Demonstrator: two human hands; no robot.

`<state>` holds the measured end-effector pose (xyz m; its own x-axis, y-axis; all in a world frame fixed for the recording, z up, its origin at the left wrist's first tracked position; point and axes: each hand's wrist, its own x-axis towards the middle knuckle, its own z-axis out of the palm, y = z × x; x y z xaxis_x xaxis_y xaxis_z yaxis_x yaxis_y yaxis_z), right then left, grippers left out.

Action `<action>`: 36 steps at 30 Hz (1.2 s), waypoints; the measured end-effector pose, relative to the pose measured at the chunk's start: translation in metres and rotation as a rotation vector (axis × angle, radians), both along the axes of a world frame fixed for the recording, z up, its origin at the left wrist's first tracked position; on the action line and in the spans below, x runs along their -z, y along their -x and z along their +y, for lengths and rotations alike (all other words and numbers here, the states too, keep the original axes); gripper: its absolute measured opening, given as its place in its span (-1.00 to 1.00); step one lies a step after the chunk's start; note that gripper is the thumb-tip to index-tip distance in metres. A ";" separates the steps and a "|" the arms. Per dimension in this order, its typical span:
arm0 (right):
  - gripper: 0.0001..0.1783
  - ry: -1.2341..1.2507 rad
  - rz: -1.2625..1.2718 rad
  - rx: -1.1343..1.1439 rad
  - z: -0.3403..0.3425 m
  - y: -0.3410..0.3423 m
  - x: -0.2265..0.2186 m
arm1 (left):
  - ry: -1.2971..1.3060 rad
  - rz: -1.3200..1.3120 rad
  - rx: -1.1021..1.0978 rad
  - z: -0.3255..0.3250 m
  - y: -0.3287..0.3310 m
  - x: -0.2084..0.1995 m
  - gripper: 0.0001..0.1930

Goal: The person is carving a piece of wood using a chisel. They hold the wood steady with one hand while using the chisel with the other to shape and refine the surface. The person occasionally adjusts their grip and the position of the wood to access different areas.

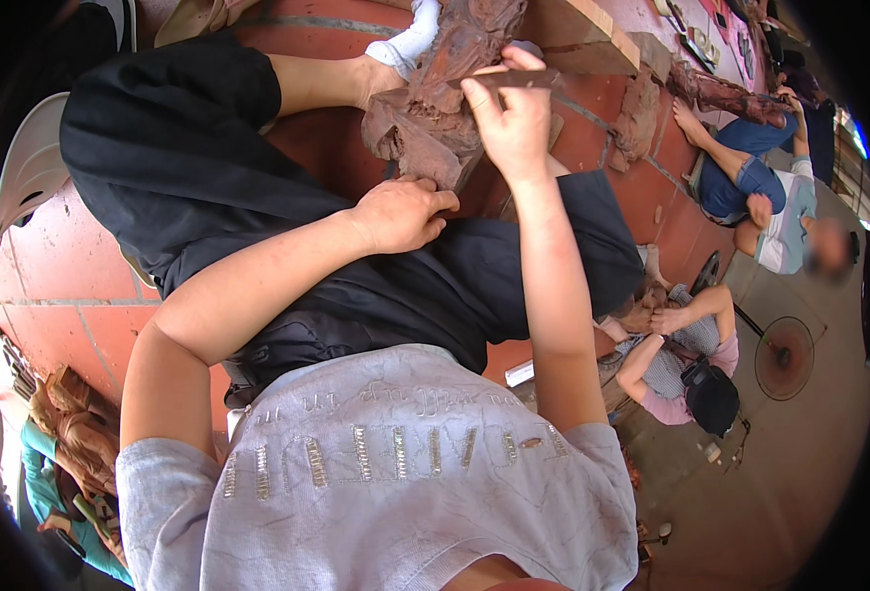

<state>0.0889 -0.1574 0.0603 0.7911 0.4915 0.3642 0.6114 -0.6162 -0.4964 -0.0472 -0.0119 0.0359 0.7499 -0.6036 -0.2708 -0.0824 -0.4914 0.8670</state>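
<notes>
A rough reddish-brown wood carving [423, 146] lies before me, its near end by my lap. My left hand [401, 215] is closed at that near end, fingers curled against the wood; part of its grip is hidden. Above the carving, my right hand [514, 128] pinches a dark, flat, narrow file-like tool [504, 80] held crosswise. The tool's far end points right, and whether it touches the wood I cannot tell. A bare foot with a white cloth [407, 41] around it is beside the carving's left side.
A large squared wood block [578, 37] stands at the far right of the carving, with a rough wood piece [637, 118] beside it. Coworkers sit on the right, one in a black cap [709, 396], near a standing fan [785, 358]. A white plastic chair [23, 167] is at left.
</notes>
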 end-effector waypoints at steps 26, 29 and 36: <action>-0.93 0.062 -0.055 -0.065 0.004 0.007 -0.011 | 0.037 -0.004 -0.005 0.000 -0.003 -0.001 -0.66; -0.94 0.045 0.014 -0.058 -0.001 -0.003 -0.006 | 0.023 0.024 -0.010 0.002 -0.004 -0.003 -0.66; -0.92 -0.103 0.074 -0.064 -0.001 -0.009 -0.011 | 0.025 0.026 -0.002 0.002 -0.005 -0.005 -0.66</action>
<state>0.0982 -0.1586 0.0712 0.7859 0.5048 0.3571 0.6071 -0.5201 -0.6008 -0.0424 -0.0096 0.0408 0.7442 -0.6087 -0.2751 -0.0585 -0.4696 0.8809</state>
